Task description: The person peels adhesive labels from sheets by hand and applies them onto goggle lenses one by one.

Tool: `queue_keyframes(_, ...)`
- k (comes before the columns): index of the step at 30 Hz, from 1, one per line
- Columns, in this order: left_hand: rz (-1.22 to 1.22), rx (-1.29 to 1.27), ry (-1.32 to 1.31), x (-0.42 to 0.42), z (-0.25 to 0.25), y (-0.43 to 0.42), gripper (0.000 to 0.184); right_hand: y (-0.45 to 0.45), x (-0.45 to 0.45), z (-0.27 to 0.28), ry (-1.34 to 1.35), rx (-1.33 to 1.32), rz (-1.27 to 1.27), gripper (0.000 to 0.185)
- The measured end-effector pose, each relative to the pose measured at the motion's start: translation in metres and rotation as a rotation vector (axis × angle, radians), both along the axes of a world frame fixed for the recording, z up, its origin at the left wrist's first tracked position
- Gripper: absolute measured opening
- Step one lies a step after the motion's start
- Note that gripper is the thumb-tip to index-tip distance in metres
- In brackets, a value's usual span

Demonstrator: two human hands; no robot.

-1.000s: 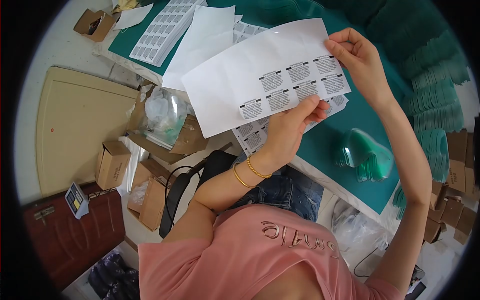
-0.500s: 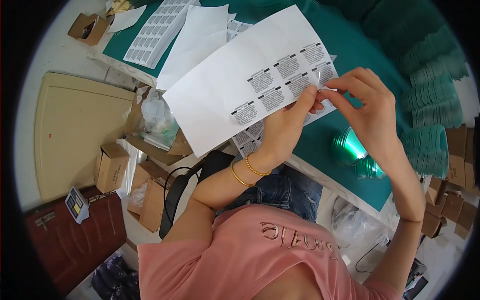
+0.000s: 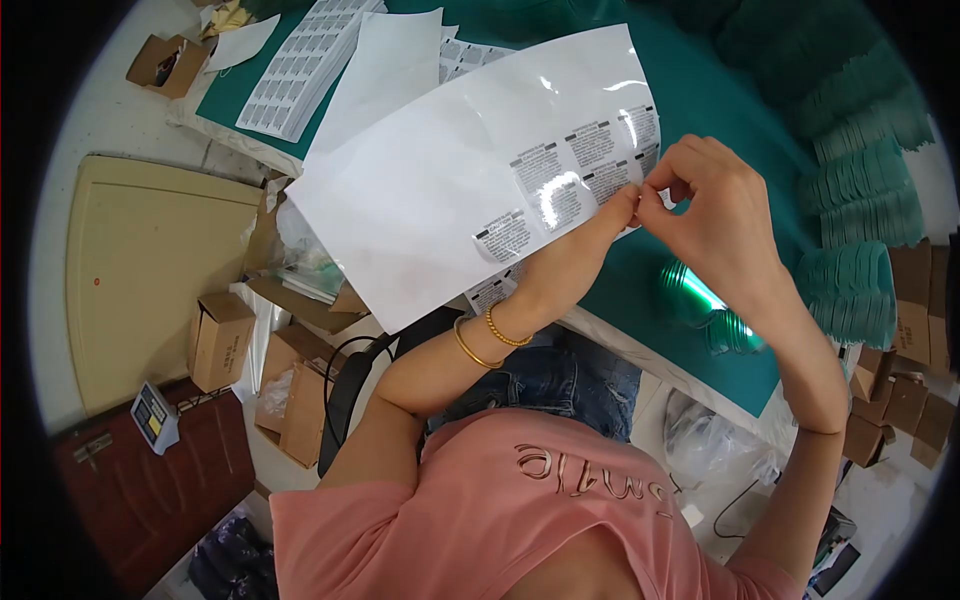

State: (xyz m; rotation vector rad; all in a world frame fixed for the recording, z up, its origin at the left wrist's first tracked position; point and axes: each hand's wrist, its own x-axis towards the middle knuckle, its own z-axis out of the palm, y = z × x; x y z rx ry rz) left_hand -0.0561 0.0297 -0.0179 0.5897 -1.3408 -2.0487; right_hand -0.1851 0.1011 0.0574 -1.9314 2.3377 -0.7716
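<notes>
A large white sheet of printed labels is held out above the table, its right part bent and shiny with glare. Several small blocks of dark text sit along its lower right side. My left hand, with gold bracelets on the wrist, grips the sheet's lower right edge, thumb on top. At that same edge, my right hand is closed in a pinch, its fingertips against the left thumb tip. What lies between those fingertips is too small to tell. Below the right hand lie shiny green curved plastic pieces.
On the green tabletop are a stack of label sheets and a plain white sheet. Nested green pieces line the right side. An open carton with plastic bags stands left of the table; small cartons lie at right.
The label sheet has bent and tilted, its top right corner moving right and down. Both hands stay together at its edge; the right hand has turned and shifted slightly left.
</notes>
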Motion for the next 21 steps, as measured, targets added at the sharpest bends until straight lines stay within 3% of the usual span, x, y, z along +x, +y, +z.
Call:
queue_keyframes(1, -0.034, 0.039, 0.008, 0.0, -0.002, 0.0, 0.02, 0.001, -0.004, 0.0, 0.0, 0.001, 0.001, 0.011)
queue_keyframes(3, -0.058, 0.093, -0.001, 0.002, -0.002, 0.0, 0.02, 0.001, -0.012, 0.005, -0.368, 0.108, 0.003, 0.011)
queue_keyframes(6, -0.096, 0.175, -0.015, 0.004, -0.008, -0.002, 0.019, 0.0, -0.032, 0.004, -0.685, 0.098, 0.01, 0.012)
queue_keyframes(8, -0.11, 0.207, -0.021, 0.004, -0.01, -0.002, 0.019, 0.001, -0.035, 0.005, -0.749, 0.134, -0.017, 0.012)
queue_keyframes(11, -0.098, 0.227, 0.027, 0.002, -0.01, 0.0, 0.019, 0.008, -0.03, -0.001, -0.579, 0.136, 0.09, 0.012)
queue_keyframes(18, -0.072, 0.181, -0.003, -0.003, -0.009, 0.006, 0.019, 0.011, -0.011, -0.008, -0.365, 0.073, 0.041, 0.012)
queue_keyframes(21, -0.084, 0.162, -0.037, -0.004, -0.013, 0.007, 0.018, 0.012, -0.004, -0.018, 0.02, -0.026, 0.076, 0.008)
